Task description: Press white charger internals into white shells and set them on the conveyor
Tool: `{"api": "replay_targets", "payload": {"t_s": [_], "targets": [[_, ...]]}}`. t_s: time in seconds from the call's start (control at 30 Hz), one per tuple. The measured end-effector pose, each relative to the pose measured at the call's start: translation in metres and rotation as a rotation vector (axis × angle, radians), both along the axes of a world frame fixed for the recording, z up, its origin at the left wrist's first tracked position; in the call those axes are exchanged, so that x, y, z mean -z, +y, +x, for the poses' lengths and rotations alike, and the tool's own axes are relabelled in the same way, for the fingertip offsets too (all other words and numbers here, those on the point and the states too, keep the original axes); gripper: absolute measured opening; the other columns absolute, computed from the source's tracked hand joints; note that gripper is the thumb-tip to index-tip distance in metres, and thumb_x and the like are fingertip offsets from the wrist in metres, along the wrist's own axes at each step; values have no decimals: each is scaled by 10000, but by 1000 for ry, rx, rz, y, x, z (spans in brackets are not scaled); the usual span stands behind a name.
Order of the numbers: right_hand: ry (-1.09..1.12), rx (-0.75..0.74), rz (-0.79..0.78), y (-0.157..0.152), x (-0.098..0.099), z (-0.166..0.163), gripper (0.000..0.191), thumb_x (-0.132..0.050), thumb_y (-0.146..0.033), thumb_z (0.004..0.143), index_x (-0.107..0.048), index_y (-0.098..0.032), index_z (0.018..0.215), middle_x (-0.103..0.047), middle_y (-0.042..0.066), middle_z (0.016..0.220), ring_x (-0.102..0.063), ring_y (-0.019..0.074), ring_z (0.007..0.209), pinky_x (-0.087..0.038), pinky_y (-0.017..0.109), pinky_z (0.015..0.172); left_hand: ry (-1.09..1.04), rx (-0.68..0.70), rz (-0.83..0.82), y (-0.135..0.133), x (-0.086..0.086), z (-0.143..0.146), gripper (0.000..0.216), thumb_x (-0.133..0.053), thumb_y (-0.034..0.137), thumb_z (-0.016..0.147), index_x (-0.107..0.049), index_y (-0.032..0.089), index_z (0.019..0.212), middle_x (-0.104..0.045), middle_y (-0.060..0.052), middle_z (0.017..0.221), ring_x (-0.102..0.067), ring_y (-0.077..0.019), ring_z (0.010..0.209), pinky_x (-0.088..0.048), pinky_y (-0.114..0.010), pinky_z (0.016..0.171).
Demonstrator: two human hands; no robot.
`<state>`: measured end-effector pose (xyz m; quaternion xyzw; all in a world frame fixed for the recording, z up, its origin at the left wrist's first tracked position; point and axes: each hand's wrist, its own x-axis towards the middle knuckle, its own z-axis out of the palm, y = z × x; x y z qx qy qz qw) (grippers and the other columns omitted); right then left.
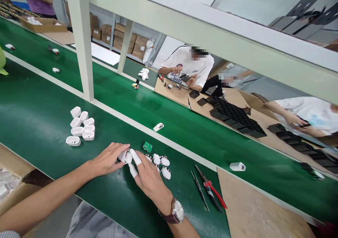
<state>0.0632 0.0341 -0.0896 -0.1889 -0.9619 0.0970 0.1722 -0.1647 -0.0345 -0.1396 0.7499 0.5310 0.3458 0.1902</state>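
Observation:
My left hand (pixel 107 159) grips a white plastic charger housing (pixel 121 156), its open end turned to the right. At that opening, my right hand (pixel 150 176), with white finger cots on its fingers, pinches a rounded white-faced insert (pixel 128 157). How far the insert sits inside the housing I cannot tell. Close by my right hand lie several similar white-faced inserts (pixel 166 173) with circuit parts, partly hidden by the hand. A bare green circuit board (pixel 147 146) lies just beyond them. To the left stand several empty white housings (pixel 77 131) in a cluster.
Tweezers (pixel 200 190) and red-handled pliers (pixel 211 188) lie at right beside a cardboard sheet (pixel 258 206). A green conveyor belt (pixel 116 100) carries scattered parts past a white post (pixel 81 48). Co-workers sit across it near black boxes (pixel 235 116). An open carton (pixel 16 181) stands lower left.

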Motion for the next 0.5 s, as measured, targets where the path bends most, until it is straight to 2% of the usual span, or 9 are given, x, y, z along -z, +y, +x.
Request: {"api": "replay_targets", "payload": {"t_s": [0.2,0.37,0.5], "targets": [[19,-14,26,1,4,1,556,-485,-103,1015,-376,-104,1560,-610,224,1409,-657,344,1232,-635,504,959,-39,10,-46,0,0,2,671,-618,223,988,-290,276,1571,-600,-119,1416,-599,-284,1257,-507,-489,1091],[168,7,55,-1,17,-4,304,-580,-158,1025,-589,-174,1328,-609,189,1442,-638,329,1270,-614,512,990,-140,25,-166,-2,7,3,725,-621,208,970,-262,301,1593,-576,-96,1501,-550,-270,1391,-481,-469,1162],[202,4,-62,-2,25,-11,339,-595,-235,1043,-542,-216,1377,-624,163,1419,-638,303,1260,-615,513,982,-200,-13,-271,-1,9,2,731,-652,241,949,-288,283,1582,-526,-114,1569,-538,-280,1433,-468,-473,1184]]}}
